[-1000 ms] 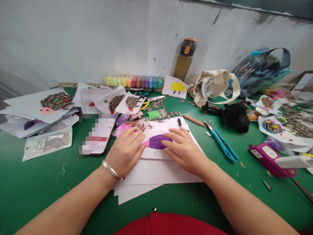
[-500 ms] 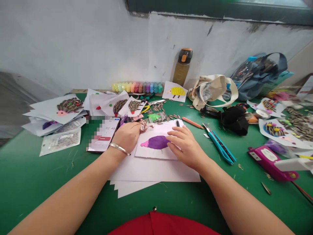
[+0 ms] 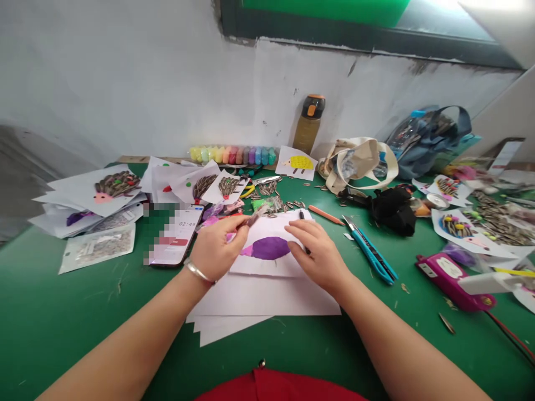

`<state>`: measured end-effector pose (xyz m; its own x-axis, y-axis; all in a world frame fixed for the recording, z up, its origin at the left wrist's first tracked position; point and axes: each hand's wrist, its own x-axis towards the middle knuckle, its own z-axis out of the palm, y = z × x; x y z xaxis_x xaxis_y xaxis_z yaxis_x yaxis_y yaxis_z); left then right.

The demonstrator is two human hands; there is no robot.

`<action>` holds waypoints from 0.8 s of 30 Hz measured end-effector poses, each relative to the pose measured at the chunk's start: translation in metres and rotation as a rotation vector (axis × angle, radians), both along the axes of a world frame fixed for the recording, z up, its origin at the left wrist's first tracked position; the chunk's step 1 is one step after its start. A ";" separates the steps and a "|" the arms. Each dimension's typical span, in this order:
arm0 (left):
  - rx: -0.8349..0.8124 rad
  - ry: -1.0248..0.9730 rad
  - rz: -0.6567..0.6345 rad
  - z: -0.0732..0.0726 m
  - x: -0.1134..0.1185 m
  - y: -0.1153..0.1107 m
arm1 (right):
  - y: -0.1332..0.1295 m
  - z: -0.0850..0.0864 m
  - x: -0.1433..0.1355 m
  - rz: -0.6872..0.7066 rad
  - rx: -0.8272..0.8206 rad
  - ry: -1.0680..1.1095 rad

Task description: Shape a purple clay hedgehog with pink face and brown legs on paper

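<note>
A white sheet with a purple clay shape [image 3: 271,248] and a pink pointed end lies on a stack of larger white paper [image 3: 267,295]. At its upper left my left hand [image 3: 219,245], with a silver bracelet at the wrist, pinches a small clear plastic packet [image 3: 257,213]; what is inside cannot be made out. My right hand [image 3: 320,253] rests at the sheet's right side, fingers apart and slightly curled, near a black pen [image 3: 302,215]. Beyond the sheet are loose striped seeds [image 3: 292,205] and a bag of green clay [image 3: 261,204].
A phone [image 3: 175,236] lies left of my left hand. To the right are an orange stick [image 3: 326,215], a blue cutter [image 3: 370,250] and a magenta glue gun [image 3: 453,281]. Behind stand a bottle [image 3: 309,125], clay packs [image 3: 234,155] and bags [image 3: 363,161].
My left hand has lifted slightly and turned, and the packet now shows raised between its fingertips. My right hand stays by the sheet's right side. The view has shifted slightly.
</note>
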<state>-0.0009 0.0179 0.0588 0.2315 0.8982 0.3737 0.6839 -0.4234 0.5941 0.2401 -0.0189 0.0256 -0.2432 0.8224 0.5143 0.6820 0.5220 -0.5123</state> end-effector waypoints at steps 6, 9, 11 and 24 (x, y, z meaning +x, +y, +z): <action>-0.631 -0.447 -0.337 0.013 0.011 -0.027 | -0.009 0.017 -0.011 -0.059 -0.405 0.488; -0.721 -0.491 -0.366 0.005 0.012 -0.027 | -0.011 0.022 -0.019 -0.024 -0.526 0.578; -0.775 -0.521 -0.365 0.001 0.012 -0.025 | -0.013 0.024 -0.024 -0.029 -0.546 0.588; -0.742 -0.491 -0.316 0.002 0.008 -0.023 | -0.012 0.027 -0.031 0.168 -0.813 0.809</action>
